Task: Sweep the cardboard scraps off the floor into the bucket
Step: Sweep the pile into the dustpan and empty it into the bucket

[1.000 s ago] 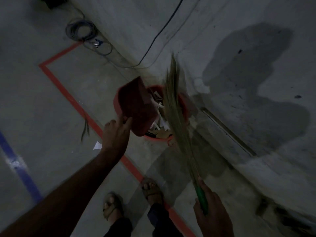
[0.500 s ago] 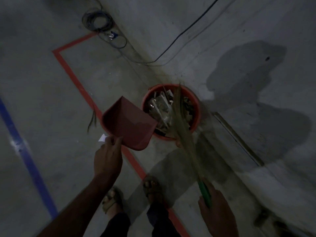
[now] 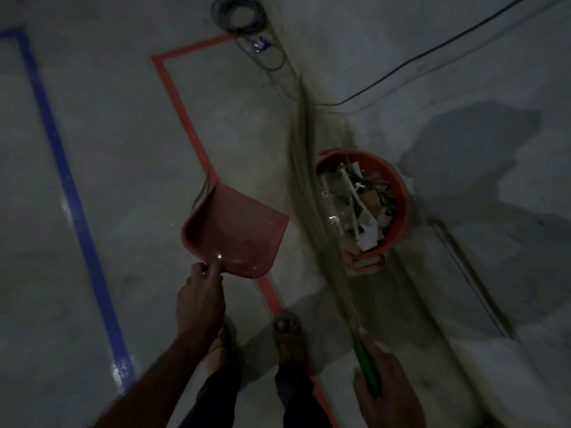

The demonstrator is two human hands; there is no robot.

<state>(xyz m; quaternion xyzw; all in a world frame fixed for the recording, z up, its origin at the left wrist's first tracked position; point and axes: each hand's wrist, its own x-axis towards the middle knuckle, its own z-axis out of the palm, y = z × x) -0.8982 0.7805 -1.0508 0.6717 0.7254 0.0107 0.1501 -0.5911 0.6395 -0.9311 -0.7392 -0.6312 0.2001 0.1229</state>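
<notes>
Concrete floor [image 3: 123, 149], dim and crossed by red tape [image 3: 179, 97] and blue tape [image 3: 65, 168], runs to a wall where your orange bucket [image 3: 398, 193] stands holding the cardboard scraps [image 3: 361, 208]. Your broom [image 3: 312, 193] leans just left of it, blurred; swing those bristles wide and you could tip the bucket. The red dustpan [image 3: 234, 230] looks empty. Your left hand [image 3: 197, 298] pinches its near edge, arm extended; your right hand [image 3: 386, 393] grips the green handle.

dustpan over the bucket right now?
No. The dustpan, held by the left hand, hangs over bare floor left of the bucket, with the broom between them.
</notes>
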